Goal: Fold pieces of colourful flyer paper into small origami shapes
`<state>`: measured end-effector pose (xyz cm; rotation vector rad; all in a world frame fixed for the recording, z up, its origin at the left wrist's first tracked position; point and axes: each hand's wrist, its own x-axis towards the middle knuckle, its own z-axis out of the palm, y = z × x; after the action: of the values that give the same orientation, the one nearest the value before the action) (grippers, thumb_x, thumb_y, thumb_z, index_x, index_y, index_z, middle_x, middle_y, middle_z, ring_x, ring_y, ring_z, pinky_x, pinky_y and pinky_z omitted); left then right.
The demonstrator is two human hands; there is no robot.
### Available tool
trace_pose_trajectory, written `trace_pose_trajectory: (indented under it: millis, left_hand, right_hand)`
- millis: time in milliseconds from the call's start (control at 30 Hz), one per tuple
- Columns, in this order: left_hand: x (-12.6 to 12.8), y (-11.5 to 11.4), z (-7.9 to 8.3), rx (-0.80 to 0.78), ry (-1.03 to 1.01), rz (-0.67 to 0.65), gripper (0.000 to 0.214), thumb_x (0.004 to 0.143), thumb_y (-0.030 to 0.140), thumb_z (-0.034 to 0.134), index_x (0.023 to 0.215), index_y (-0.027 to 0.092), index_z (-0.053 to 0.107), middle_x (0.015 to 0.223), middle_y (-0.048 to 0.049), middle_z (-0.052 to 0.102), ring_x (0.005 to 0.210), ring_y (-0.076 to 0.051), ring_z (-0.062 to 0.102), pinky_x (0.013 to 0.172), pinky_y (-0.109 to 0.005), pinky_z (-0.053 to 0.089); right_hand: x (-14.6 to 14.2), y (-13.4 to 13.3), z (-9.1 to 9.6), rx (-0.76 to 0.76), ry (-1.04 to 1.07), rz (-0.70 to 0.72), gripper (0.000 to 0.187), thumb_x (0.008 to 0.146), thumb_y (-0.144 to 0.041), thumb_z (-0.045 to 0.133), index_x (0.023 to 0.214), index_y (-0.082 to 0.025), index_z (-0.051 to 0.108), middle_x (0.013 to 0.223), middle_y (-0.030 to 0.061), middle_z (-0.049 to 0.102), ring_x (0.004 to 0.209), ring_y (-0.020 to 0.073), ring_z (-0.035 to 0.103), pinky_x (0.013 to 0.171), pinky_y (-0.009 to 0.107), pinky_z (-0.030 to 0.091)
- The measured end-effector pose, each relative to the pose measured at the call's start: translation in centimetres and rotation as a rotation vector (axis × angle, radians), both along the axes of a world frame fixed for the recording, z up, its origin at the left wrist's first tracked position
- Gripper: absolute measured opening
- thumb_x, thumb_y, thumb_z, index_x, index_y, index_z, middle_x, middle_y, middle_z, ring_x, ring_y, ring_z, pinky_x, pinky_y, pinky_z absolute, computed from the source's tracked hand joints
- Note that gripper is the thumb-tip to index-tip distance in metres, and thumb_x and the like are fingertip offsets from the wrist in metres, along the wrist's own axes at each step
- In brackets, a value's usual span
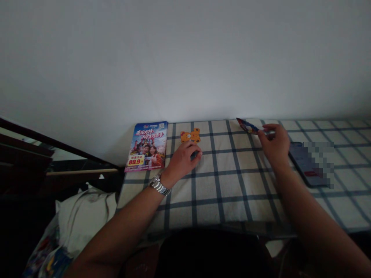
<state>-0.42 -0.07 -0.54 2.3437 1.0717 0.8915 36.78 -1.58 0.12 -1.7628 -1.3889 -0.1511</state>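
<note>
My left hand [188, 155], with a metal watch [159, 185] on its wrist, rests on the checked tablecloth [228, 193]. Its fingers are loosely curled, with a gap beside the thumb and nothing visible held. Just beyond them lies an orange bear-shaped cutout [190, 136]. Farther right, my right hand [274, 143] pinches a thin printed card [247, 126] by its near end. The card is tilted and seen almost edge-on, so its print cannot be read. To the left of my left hand sits a stack of colourful printed flyers [149, 144].
A phone [307, 164] lies beside my right forearm, partly blurred out. Behind the table rises a pale wall [185, 58]. White bags [84, 216] stand low at the left, below a dark rail [58, 144]. The table's front edge runs close to my body.
</note>
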Motion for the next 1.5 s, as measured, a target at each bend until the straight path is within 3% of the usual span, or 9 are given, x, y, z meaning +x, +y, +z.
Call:
trace_pose_trajectory:
  millis: [100,300,467,600,733,967,1300,1500]
  left_hand:
    - [0.0,0.0,0.0,0.006,0.002,-0.004,0.008,0.102,0.02,0.064,0.099,0.021,0.071,0.107,-0.0056,0.069,0.104,-0.023,0.067,0.099,-0.043,0.057]
    - [0.1,0.1,-0.1,0.018,0.007,-0.009,0.007,0.103,0.02,0.064,0.1,0.021,0.071,0.107,-0.0055,0.069,0.104,-0.023,0.067,0.099,-0.043,0.057]
    - [0.1,0.2,-0.2,0.025,0.009,-0.015,0.008,0.103,0.02,0.064,0.1,0.02,0.071,0.108,-0.006,0.069,0.104,-0.022,0.067,0.1,-0.043,0.057]
    - [0.1,0.2,-0.4,0.026,0.005,-0.013,0.008,0.103,0.021,0.064,0.099,0.021,0.071,0.109,-0.0063,0.069,0.105,-0.022,0.068,0.101,-0.044,0.057]
    - [0.1,0.2,-0.4,0.028,0.005,-0.011,0.008,0.103,0.022,0.064,0.099,0.021,0.071,0.109,-0.0062,0.069,0.105,-0.023,0.068,0.1,-0.044,0.057]
    - [0.1,0.2,-0.2,0.016,-0.002,-0.02,0.008,0.103,0.019,0.064,0.099,0.019,0.071,0.107,-0.0065,0.069,0.103,-0.023,0.068,0.099,-0.044,0.057]
    - [0.0,0.2,-0.3,0.024,0.011,-0.019,0.006,0.103,0.02,0.065,0.1,0.02,0.071,0.109,-0.0061,0.068,0.105,-0.023,0.067,0.099,-0.043,0.056]
    - [0.0,0.3,-0.4,0.029,0.013,-0.017,0.006,0.103,0.02,0.065,0.1,0.019,0.071,0.109,-0.006,0.068,0.105,-0.023,0.067,0.1,-0.044,0.056]
  right_hand:
    - [-0.7,-0.5,1.7,0.045,-0.104,-0.034,0.02,0.095,-0.041,0.065,0.104,-0.025,0.071,0.099,0.0107,0.07,0.074,0.0249,0.06,0.082,0.046,0.055]
    - [-1.8,-1.0,3.2,0.032,-0.116,-0.003,0.019,0.096,-0.042,0.063,0.1,-0.025,0.071,0.091,0.0082,0.068,0.07,0.0241,0.058,0.079,0.045,0.053]
    - [-1.9,-0.5,2.4,-0.019,-0.143,0.105,0.023,0.095,-0.041,0.067,0.104,-0.022,0.074,0.092,0.0076,0.067,0.072,0.0225,0.058,0.078,0.043,0.053]
    - [-1.8,0.1,1.3,-0.136,-0.174,0.197,0.033,0.094,-0.046,0.069,0.115,-0.022,0.074,0.105,0.0111,0.07,0.084,0.0263,0.066,0.076,0.043,0.056]
    - [-1.4,0.7,0.4,-0.174,-0.183,0.205,0.032,0.095,-0.044,0.069,0.116,-0.021,0.074,0.106,0.0123,0.074,0.083,0.0268,0.068,0.079,0.044,0.057]
    - [-0.6,1.4,0.6,-0.208,-0.127,0.169,0.017,0.096,-0.036,0.066,0.104,-0.022,0.074,0.097,0.0086,0.079,0.077,0.0246,0.072,0.072,0.038,0.054]
    - [1.4,2.6,1.6,-0.213,-0.281,0.001,0.017,0.096,-0.034,0.063,0.101,-0.023,0.075,0.095,0.0126,0.079,0.084,0.0307,0.07,0.076,0.042,0.049]
    - [2.1,2.8,2.7,-0.27,-0.309,-0.002,0.017,0.097,-0.035,0.061,0.101,-0.025,0.074,0.097,0.0137,0.08,0.083,0.0321,0.069,0.076,0.044,0.048]
